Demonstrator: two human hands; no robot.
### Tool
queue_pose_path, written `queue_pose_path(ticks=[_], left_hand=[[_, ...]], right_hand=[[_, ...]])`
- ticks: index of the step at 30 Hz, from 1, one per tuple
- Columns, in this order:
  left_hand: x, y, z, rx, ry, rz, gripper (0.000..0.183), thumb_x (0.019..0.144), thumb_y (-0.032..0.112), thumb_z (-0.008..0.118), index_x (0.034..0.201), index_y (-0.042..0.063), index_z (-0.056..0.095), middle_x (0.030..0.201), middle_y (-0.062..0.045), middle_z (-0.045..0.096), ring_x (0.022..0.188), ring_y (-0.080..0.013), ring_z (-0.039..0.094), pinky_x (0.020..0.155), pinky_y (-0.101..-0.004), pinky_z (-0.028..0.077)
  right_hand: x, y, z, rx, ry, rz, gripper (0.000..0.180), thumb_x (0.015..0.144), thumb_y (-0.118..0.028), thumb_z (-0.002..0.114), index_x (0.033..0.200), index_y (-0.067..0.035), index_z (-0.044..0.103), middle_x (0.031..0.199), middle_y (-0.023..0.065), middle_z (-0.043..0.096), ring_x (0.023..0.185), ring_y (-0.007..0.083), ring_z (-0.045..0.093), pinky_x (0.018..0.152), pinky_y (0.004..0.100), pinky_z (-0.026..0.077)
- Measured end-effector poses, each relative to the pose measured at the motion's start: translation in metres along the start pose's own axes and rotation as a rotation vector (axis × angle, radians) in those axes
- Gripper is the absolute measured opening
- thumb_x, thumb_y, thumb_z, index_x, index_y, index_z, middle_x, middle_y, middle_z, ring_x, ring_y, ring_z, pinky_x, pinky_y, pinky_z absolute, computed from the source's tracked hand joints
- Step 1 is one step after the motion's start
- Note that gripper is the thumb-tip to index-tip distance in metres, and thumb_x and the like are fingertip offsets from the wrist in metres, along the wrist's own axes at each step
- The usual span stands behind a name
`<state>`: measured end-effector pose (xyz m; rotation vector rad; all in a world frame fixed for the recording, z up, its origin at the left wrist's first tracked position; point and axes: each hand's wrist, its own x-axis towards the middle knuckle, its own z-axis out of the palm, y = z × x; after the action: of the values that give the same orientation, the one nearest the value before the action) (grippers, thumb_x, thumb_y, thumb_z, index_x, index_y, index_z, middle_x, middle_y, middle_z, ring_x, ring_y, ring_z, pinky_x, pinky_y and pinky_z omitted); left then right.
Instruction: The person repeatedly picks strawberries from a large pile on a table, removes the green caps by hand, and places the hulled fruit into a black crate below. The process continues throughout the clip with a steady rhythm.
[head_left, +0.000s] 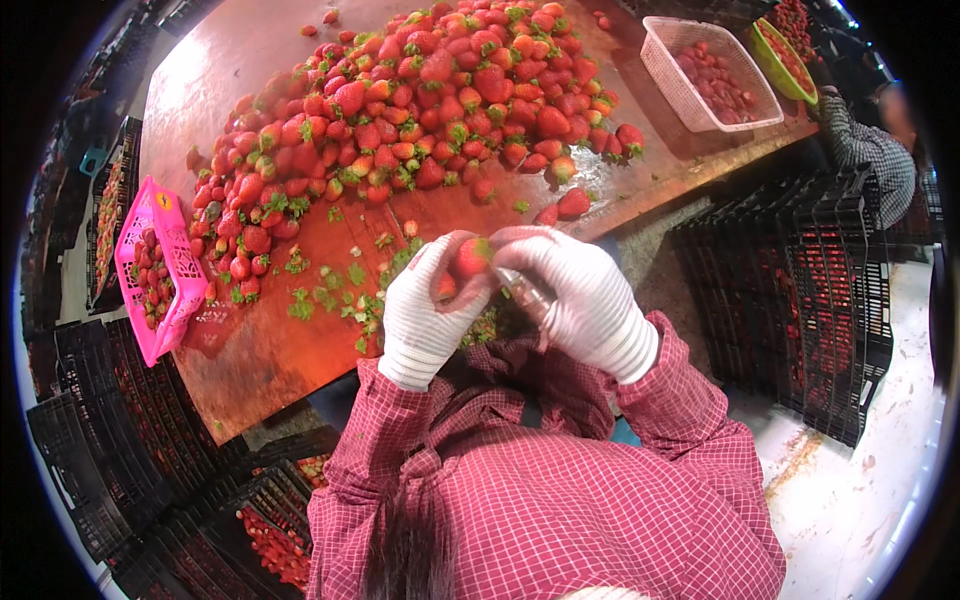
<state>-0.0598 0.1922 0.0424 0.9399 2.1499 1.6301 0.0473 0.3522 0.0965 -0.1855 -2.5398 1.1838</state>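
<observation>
My left hand, in a white knit glove, grips a red strawberry between thumb and fingers. Part of a second strawberry shows lower in the same hand. In my right hand, gloved alike, is a small knife. Its blade end is close to the held strawberry's leafy side; whether it touches, I cannot tell. Cut green strawberry tops lie on the table beneath and left of my hands. Beyond them spreads a large heap of strawberries, many with leaves.
A pink plastic basket of strawberries stands at the wooden table's left edge. At the far right are a pale basket, a green basin and another person's sleeve. Stacked black crates flank the table's right side; more crates stand left.
</observation>
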Motion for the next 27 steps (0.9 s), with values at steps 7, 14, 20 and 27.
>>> queue_pose_path(ticks=[7,14,20,27], left_hand=[[-0.005,0.012,-0.018,-0.032,-0.173,0.093,0.047,0.078,0.004,0.079,0.121,0.0,0.062,0.105,-0.012,0.068,0.094,-0.0231,0.068,0.078,-0.0313,0.055],[-0.016,-0.012,-0.038,-1.175,-0.097,-0.446,0.033,0.092,0.012,0.062,0.123,0.001,0.059,0.119,-0.018,0.061,0.073,-0.015,0.06,0.044,-0.0193,0.041],[0.001,-0.023,-0.025,-0.412,-0.046,-0.482,0.033,0.094,0.012,0.067,0.125,0.004,0.065,0.104,-0.007,0.067,0.084,-0.0114,0.062,0.073,-0.0257,0.052],[-0.005,-0.001,-0.02,0.105,-0.009,-0.039,0.044,0.082,0.004,0.075,0.124,0.009,0.065,0.107,-0.008,0.068,0.091,-0.0217,0.066,0.075,-0.0301,0.054]], right_hand=[[-0.006,-0.01,0.002,0.205,-0.041,0.249,0.018,0.092,-0.014,0.069,0.106,-0.003,0.064,0.099,0.0111,0.069,0.086,0.0207,0.067,0.077,0.033,0.054],[0.01,0.044,0.014,-0.032,-0.246,0.216,0.021,0.091,-0.024,0.07,0.105,-0.01,0.064,0.105,0.0092,0.067,0.096,0.0286,0.067,0.083,0.0383,0.054],[0.071,0.064,0.049,-0.592,-0.133,0.222,0.02,0.09,-0.018,0.068,0.105,-0.006,0.063,0.099,0.0112,0.065,0.093,0.0281,0.063,0.081,0.0409,0.052],[0.023,0.006,0.012,0.194,-0.194,0.242,0.018,0.098,-0.011,0.061,0.114,-0.003,0.065,0.098,0.0095,0.068,0.083,0.0152,0.064,0.072,0.0308,0.052]])
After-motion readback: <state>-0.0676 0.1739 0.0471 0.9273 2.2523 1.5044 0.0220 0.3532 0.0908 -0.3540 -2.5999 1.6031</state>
